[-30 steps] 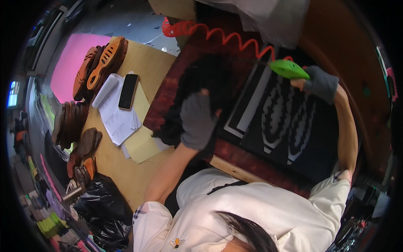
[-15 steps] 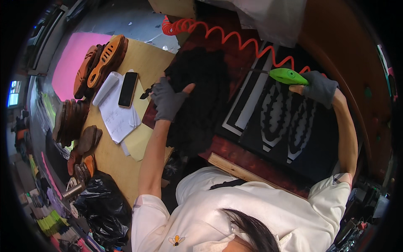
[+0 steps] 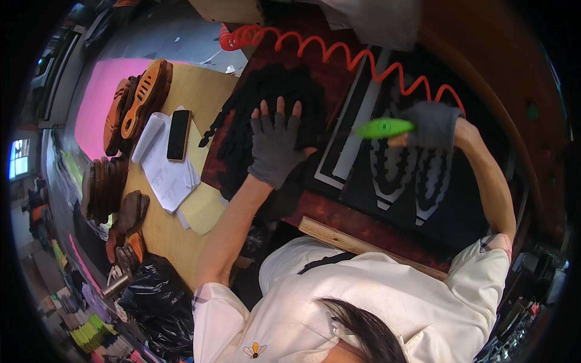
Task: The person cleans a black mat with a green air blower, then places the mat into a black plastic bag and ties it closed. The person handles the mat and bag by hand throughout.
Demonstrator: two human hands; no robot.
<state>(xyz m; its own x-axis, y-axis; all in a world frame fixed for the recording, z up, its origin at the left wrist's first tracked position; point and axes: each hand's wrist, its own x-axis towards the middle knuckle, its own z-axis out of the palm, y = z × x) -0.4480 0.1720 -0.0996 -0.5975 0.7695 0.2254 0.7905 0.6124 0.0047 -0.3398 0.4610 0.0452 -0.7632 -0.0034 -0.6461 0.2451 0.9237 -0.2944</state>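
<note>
My left hand (image 3: 275, 145), in a grey fingerless glove, rests with fingers spread on a heap of black soft-looking pieces (image 3: 239, 166); what the pieces are is hard to make out. In my gloved right hand (image 3: 431, 127) is a green air blow gun (image 3: 384, 127), its thin nozzle aimed left toward the heap. A red coiled air hose (image 3: 378, 75) runs behind that hand. Below the gun lies a black board (image 3: 357, 193) with pale sole-shaped outlines (image 3: 433, 181) bordered by dark wavy edges.
A wooden board (image 3: 175, 224) on the left carries a phone (image 3: 178, 134), papers (image 3: 166, 181) and several shoe soles (image 3: 145, 97). Beside it sits a black plastic bag (image 3: 158, 302). A wooden strip (image 3: 339, 237) edges the dark red table (image 3: 357, 218) near my body.
My left hand has moved right, from the heap's left edge onto its middle, fingers now spread. My right hand has brought the air blow gun left and nearer to me.
</note>
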